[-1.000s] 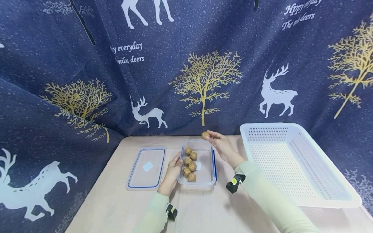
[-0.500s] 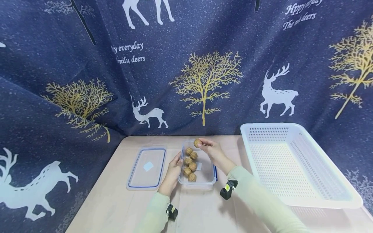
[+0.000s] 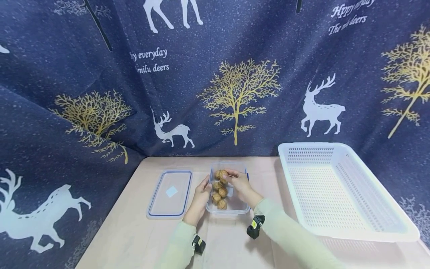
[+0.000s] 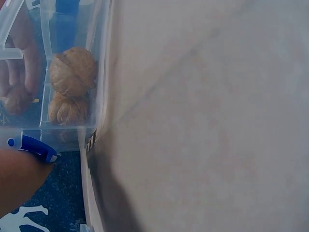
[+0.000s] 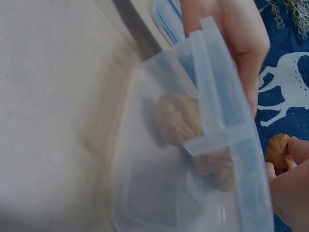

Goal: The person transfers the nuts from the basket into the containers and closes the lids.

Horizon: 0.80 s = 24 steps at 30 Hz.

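Note:
A clear plastic food storage box stands on the table, with several walnuts lying along its left side. My left hand holds the box by its left wall, thumb near the rim and a blue latch in the left wrist view. Over the far left part of the box, my right hand pinches a walnut between thumb and fingers. In the head view this walnut overlaps the farthest ones, so whether they touch cannot be told. A pale square label on the box floor is partly hidden.
Left of the box, a clear lid with a blue seal lies flat on the table. A large white perforated basket stands at the right. Dark blue cloth printed with deer and trees hangs behind the table's far edge.
My right hand has moved left and down with its walnut, from above the box's far right corner to the walnuts at the far left. My left hand stays at the box.

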Each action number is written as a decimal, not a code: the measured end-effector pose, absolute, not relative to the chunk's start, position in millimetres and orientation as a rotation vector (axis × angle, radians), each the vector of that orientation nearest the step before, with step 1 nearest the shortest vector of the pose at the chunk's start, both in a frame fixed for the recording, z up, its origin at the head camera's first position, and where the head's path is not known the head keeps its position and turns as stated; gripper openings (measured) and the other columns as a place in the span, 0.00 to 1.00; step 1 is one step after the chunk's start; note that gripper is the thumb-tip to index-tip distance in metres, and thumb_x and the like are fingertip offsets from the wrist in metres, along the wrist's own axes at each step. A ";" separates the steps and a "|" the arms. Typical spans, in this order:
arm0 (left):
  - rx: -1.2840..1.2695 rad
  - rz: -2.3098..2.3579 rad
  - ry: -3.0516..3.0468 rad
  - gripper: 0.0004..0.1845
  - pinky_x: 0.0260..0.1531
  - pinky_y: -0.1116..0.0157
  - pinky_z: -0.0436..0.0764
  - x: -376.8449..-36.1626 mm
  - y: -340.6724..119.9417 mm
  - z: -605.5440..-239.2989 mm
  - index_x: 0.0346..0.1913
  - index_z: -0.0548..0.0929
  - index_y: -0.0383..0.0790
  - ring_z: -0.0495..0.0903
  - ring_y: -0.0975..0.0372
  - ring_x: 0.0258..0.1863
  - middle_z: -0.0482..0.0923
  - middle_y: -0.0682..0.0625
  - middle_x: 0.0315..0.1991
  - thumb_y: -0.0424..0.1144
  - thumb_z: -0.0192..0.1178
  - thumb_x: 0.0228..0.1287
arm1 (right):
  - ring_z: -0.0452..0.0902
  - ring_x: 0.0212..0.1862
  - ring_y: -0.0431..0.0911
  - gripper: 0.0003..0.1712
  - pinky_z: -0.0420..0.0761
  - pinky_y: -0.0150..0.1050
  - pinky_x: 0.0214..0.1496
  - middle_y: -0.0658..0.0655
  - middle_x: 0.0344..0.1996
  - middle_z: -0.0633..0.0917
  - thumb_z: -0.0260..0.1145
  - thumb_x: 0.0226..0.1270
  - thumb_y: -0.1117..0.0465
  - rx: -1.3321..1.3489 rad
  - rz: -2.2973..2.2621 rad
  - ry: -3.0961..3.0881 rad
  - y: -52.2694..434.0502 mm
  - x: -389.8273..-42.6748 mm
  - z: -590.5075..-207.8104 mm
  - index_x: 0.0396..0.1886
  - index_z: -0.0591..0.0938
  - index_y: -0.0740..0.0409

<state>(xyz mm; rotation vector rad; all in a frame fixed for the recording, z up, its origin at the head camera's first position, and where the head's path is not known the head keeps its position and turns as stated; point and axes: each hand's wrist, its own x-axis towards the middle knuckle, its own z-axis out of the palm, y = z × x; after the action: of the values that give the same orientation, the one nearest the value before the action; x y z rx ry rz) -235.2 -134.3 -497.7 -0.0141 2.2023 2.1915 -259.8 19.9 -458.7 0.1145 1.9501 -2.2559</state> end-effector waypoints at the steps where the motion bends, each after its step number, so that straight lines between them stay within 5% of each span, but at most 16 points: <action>1: -0.019 2.191 2.202 0.27 0.72 0.49 0.47 -235.1 -134.6 -498.0 0.73 0.54 0.30 0.47 0.43 0.73 0.50 0.34 0.73 0.30 0.42 0.74 | 0.74 0.58 0.57 0.22 0.71 0.50 0.67 0.68 0.57 0.77 0.62 0.65 0.70 0.128 -2.263 1.949 17.9 -259.5 -460.8 0.58 0.75 0.71; 24: -0.020 2.179 2.211 0.27 0.72 0.48 0.47 -236.1 -135.1 -498.8 0.73 0.54 0.31 0.47 0.43 0.73 0.50 0.34 0.73 0.31 0.42 0.75 | 0.73 0.58 0.62 0.21 0.74 0.49 0.64 0.71 0.54 0.78 0.61 0.62 0.76 0.336 -2.247 2.069 3.2 -253.8 -483.5 0.56 0.76 0.75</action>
<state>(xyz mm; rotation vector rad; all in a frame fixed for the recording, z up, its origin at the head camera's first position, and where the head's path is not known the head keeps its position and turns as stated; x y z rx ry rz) -236.1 -135.1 -498.8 -0.0199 2.2110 2.1792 -253.8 3.2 -483.5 0.3361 2.0695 -2.2474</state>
